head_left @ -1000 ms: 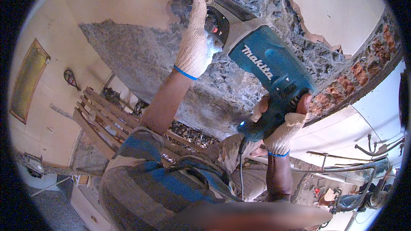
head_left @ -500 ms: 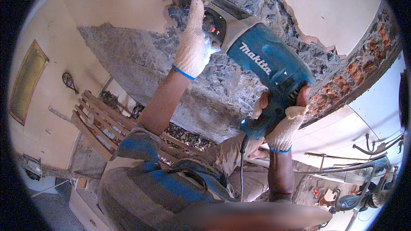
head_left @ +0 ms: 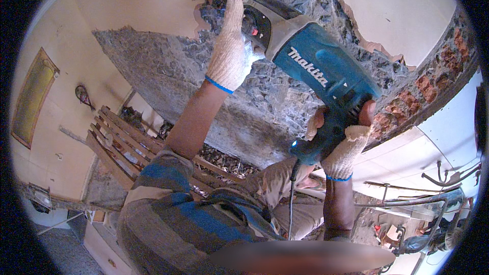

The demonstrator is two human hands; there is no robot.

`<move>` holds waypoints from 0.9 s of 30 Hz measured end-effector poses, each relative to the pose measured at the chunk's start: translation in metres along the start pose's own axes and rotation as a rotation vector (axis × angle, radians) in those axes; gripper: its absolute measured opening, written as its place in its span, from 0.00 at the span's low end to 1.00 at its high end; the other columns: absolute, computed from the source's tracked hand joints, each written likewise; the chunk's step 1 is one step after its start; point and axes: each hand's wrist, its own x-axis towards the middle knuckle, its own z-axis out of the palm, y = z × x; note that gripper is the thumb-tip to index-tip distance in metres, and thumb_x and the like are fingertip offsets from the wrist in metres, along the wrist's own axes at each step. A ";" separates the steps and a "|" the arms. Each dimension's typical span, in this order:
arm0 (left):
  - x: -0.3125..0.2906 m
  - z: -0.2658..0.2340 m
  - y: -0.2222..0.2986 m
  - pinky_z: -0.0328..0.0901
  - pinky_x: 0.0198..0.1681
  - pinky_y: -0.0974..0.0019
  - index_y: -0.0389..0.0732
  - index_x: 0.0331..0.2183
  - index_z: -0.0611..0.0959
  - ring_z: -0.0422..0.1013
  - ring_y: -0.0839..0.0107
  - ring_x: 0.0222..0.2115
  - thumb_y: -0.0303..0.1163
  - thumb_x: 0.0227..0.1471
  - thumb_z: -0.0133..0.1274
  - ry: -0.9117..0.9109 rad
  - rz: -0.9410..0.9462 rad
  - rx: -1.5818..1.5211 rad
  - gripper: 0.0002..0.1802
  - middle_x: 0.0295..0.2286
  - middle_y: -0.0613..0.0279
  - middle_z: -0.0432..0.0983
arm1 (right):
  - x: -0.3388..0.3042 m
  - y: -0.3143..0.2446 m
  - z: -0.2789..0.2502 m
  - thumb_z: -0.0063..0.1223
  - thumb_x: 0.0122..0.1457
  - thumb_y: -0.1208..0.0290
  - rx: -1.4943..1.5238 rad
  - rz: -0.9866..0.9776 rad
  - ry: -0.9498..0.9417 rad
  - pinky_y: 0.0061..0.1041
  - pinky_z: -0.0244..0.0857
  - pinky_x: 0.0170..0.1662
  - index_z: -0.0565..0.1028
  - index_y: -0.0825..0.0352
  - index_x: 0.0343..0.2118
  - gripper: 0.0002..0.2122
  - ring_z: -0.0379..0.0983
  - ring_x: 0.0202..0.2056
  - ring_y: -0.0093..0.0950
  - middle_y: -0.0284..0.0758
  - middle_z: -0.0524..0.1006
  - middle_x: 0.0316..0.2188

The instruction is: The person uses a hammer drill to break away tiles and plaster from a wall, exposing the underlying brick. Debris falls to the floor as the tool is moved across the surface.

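Note:
A teal and grey rotary hammer drill (head_left: 310, 56) is held up across the wall, its nose toward the upper left. My left hand (head_left: 228, 46), in a white knitted glove with a blue cuff, supports the front end, thumb pointing up; part of its grip is hidden behind the tool. My right hand (head_left: 344, 147), gloved alike with bare fingertips showing, wraps round the rear handle. From the handle's base a power cord (head_left: 291, 209) hangs down. Rough, chipped grey masonry (head_left: 270, 94) lies behind the drill, and the bit's tip cannot be made out.
Plaster (head_left: 392, 10) with a ragged edge borders the chipped area. Exposed red brick (head_left: 407, 104) runs along the wall's right edge. Below left stands a slatted wooden bench (head_left: 125, 137), with rubble (head_left: 229, 159) nearby. Metal pipes (head_left: 407, 202) and clutter lie at the lower right.
The rear of the drill and my right hand have shifted slightly to the right. My left hand stays nearly in place, and both grips are unchanged.

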 end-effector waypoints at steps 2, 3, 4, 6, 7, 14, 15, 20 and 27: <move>0.001 -0.003 -0.003 0.69 0.55 0.39 0.53 0.68 0.66 0.72 0.58 0.52 0.75 0.59 0.49 0.023 -0.041 -0.005 0.49 0.54 0.59 0.72 | 0.001 0.000 -0.002 0.41 0.64 0.27 -0.043 -0.004 -0.015 0.36 0.72 0.28 0.75 0.69 0.44 0.39 0.76 0.23 0.37 0.42 0.78 0.24; 0.002 -0.003 -0.004 0.69 0.55 0.39 0.52 0.68 0.66 0.72 0.58 0.52 0.75 0.59 0.49 0.016 -0.045 -0.007 0.49 0.53 0.58 0.72 | 0.003 0.000 -0.004 0.41 0.64 0.27 -0.023 0.002 -0.057 0.36 0.72 0.28 0.76 0.69 0.44 0.39 0.76 0.23 0.37 0.42 0.78 0.24; 0.003 -0.003 -0.004 0.69 0.56 0.40 0.52 0.68 0.66 0.72 0.58 0.52 0.75 0.59 0.49 0.019 -0.055 -0.019 0.49 0.53 0.58 0.72 | 0.003 -0.001 -0.005 0.41 0.64 0.27 -0.051 -0.004 -0.021 0.35 0.72 0.28 0.76 0.69 0.44 0.39 0.76 0.24 0.37 0.42 0.78 0.25; 0.004 0.000 -0.005 0.69 0.56 0.40 0.52 0.68 0.66 0.73 0.57 0.53 0.75 0.59 0.49 -0.019 -0.025 -0.032 0.49 0.53 0.58 0.72 | 0.006 -0.002 -0.006 0.41 0.64 0.28 -0.035 -0.014 0.017 0.35 0.72 0.28 0.76 0.69 0.43 0.38 0.77 0.24 0.36 0.41 0.79 0.25; 0.005 0.001 -0.003 0.69 0.56 0.40 0.52 0.68 0.66 0.73 0.57 0.53 0.74 0.59 0.49 -0.005 -0.034 -0.046 0.49 0.54 0.57 0.72 | 0.008 -0.003 -0.006 0.41 0.65 0.28 -0.054 -0.019 0.019 0.34 0.72 0.28 0.76 0.69 0.43 0.38 0.77 0.24 0.36 0.41 0.79 0.25; -0.003 0.015 0.001 0.69 0.58 0.42 0.49 0.67 0.67 0.73 0.58 0.55 0.74 0.60 0.48 0.026 -0.015 -0.035 0.48 0.59 0.57 0.71 | 0.012 -0.008 -0.003 0.41 0.65 0.29 0.007 -0.014 0.049 0.34 0.73 0.28 0.76 0.69 0.43 0.37 0.77 0.24 0.36 0.42 0.79 0.25; -0.003 0.015 0.002 0.69 0.58 0.42 0.49 0.67 0.67 0.73 0.58 0.55 0.73 0.60 0.48 0.033 -0.011 -0.035 0.48 0.59 0.57 0.71 | 0.014 -0.008 -0.002 0.41 0.65 0.29 0.031 -0.011 0.035 0.34 0.73 0.28 0.76 0.69 0.43 0.37 0.77 0.24 0.36 0.42 0.78 0.25; 0.007 -0.004 0.021 0.73 0.51 0.49 0.46 0.56 0.75 0.75 0.62 0.48 0.70 0.60 0.52 0.081 0.084 -0.080 0.40 0.49 0.60 0.76 | 0.035 0.008 0.012 0.42 0.64 0.29 -0.097 0.025 -0.155 0.35 0.73 0.29 0.75 0.71 0.44 0.38 0.76 0.23 0.38 0.43 0.79 0.26; -0.003 -0.073 0.035 0.70 0.61 0.54 0.39 0.59 0.76 0.75 0.57 0.52 0.62 0.69 0.44 -0.002 0.225 -0.083 0.37 0.50 0.55 0.78 | 0.026 0.092 0.030 0.46 0.60 0.25 0.030 0.187 -0.185 0.37 0.75 0.39 0.73 0.68 0.51 0.41 0.80 0.34 0.39 0.43 0.81 0.36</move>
